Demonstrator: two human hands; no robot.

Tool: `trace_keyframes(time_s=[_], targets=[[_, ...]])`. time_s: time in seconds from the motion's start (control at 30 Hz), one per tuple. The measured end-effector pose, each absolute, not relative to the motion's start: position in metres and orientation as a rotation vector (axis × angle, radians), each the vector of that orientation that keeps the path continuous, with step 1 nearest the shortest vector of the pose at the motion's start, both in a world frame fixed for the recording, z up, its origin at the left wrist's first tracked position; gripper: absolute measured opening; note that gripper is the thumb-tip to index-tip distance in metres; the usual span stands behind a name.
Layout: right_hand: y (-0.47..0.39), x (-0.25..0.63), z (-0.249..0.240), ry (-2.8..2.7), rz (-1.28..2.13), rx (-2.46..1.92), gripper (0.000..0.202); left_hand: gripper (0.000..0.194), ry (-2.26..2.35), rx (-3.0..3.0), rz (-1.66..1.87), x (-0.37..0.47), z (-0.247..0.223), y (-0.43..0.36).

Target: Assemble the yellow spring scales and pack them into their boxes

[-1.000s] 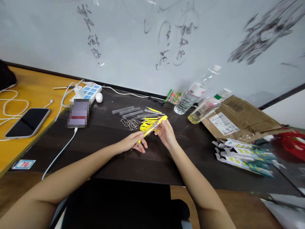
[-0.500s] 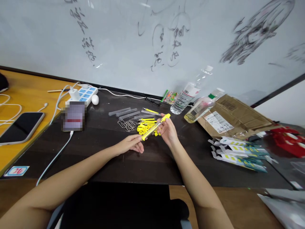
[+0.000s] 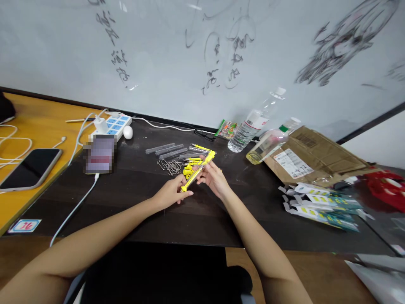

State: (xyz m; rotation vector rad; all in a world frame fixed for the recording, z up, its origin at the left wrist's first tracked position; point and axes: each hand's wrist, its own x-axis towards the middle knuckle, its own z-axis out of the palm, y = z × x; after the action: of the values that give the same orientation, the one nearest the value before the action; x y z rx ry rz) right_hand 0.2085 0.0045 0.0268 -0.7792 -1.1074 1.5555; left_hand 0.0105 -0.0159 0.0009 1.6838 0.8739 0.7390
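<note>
A slim clear tube with yellow ends and a yellow strip inside (image 3: 193, 176) is held slantwise over the desk. My right hand (image 3: 215, 179) grips it near its upper end, where a yellow cap sticks out. My left hand (image 3: 169, 193) is closed around its lower yellow end, with the thumb stretched along below it. Behind the tube lie a pile of yellow caps (image 3: 187, 172), partly hidden by the hands, and several thin yellow-strip pieces (image 3: 200, 147). Bent wire hooks (image 3: 171, 167) and several clear tubes (image 3: 172, 151) lie just left of them.
Two bottles, a water bottle (image 3: 248, 131) and one with yellow liquid (image 3: 268, 145), stand at the back right beside a brown package (image 3: 316, 156). Several flattened green-and-white boxes (image 3: 322, 207) lie right. A power strip (image 3: 115, 126) and phones (image 3: 31, 168) are left.
Both hands have brought the tube a little left and towards me. My left thumb has swung out below the lower end, and the tube is turned more steeply.
</note>
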Motion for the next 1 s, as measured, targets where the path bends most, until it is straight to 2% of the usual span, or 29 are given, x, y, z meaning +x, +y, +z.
trace_keyframes(time_s=[0.4, 0.73, 1.0], targets=[[0.01, 0.216, 0.03, -0.936, 1.527, -0.721, 0.039, 0.02, 0.754, 1.73, 0.762, 0.013, -0.001, -0.013], [0.013, 0.221, 0.033, -0.86, 1.487, -0.73, 0.03, 0.026, 0.724, 1.973, 0.739, 0.009, 0.01, -0.019], [0.013, 0.221, 0.033, -0.877, 1.422, -0.764, 0.034, 0.028, 0.718, 1.992, 0.583, 0.011, 0.008, -0.019]])
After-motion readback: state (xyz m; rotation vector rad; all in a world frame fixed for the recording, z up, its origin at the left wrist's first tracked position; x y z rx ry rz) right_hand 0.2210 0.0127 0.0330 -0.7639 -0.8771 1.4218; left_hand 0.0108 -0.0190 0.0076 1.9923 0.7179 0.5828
